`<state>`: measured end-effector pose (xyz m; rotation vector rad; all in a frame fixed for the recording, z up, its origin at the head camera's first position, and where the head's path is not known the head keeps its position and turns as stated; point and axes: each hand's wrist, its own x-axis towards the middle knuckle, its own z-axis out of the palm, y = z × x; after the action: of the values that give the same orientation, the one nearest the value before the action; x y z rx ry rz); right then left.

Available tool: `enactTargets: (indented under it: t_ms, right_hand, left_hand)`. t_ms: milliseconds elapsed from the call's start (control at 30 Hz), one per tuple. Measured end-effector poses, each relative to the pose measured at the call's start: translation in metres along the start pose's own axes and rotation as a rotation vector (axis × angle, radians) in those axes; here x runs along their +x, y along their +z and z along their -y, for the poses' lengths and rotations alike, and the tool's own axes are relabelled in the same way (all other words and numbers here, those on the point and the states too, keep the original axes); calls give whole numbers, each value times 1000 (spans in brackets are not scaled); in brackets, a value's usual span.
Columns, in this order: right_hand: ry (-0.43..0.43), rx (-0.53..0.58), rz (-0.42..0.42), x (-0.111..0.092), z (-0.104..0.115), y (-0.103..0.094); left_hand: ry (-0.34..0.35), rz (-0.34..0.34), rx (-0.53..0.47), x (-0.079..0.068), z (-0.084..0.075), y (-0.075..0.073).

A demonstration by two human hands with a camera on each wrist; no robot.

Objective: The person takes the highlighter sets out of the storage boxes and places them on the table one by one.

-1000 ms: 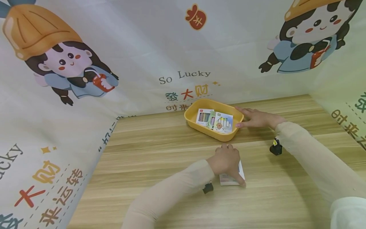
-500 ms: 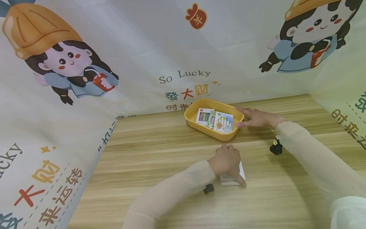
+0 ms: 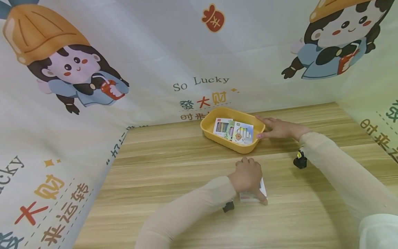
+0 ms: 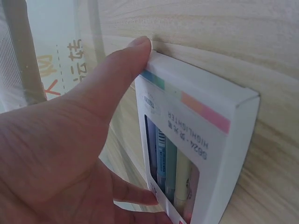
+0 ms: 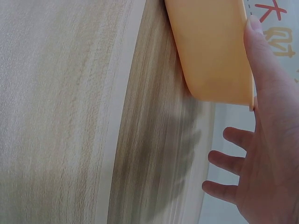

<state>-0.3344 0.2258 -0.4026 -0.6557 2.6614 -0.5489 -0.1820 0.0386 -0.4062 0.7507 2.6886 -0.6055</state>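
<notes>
White cloth (image 3: 149, 52) with printed figures (image 3: 73, 65) and the words "So Lucky" makes walls around the wood-grained table (image 3: 155, 166). We wear beige sleeves (image 3: 342, 180), and both our arms reach over this table. Near the middle of its far edge we see a yellow tray (image 3: 244, 148), set slantwise. Our right hand (image 3: 281, 128) touches the tray at its right end: the thumb is at the rim, and the three fingers which the right wrist view shows are extended and spread. Our left hand (image 3: 248, 175) is well apart from the right one and grips a white highlighter box (image 4: 189, 123), with the thumb at one short end and the fingers toward the opposite end. This box is on the near side of the tray, farther from the table's far edge; we cannot tell whether its underside rests fully on the table. In the tray we see a white box (image 3: 220, 127) at the left, a green box (image 3: 229, 130) partly covered, and a picture box (image 3: 243, 133) over it. Through the window of the gripped box we see pens (image 4: 170, 163) in pale colours.
</notes>
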Motion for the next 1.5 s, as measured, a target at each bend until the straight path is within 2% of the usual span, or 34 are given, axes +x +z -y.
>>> enactTargets:
  t_ms: [433,667,900,1167,1367,1500]
  right_hand:
    - [-8,5,17,0,3,-3]
    - [-3,22,34,1,5,-4]
    - [-6,40,30,1,5,-4]
    - [-11,47,36,0,4,-2]
    - [-9,56,38,0,4,-2]
    - [-13,56,36,-1,5,-3]
  left_hand:
    - [3,-10,61,-2,-1,0]
    - [-15,2,26,-5,2,-4]
    - [7,-26,36,-5,17,-20]
    - [40,15,-76,-9,30,-29]
    - [86,26,-101,-9,43,-38]
    - [80,24,-130,-9,52,-45]
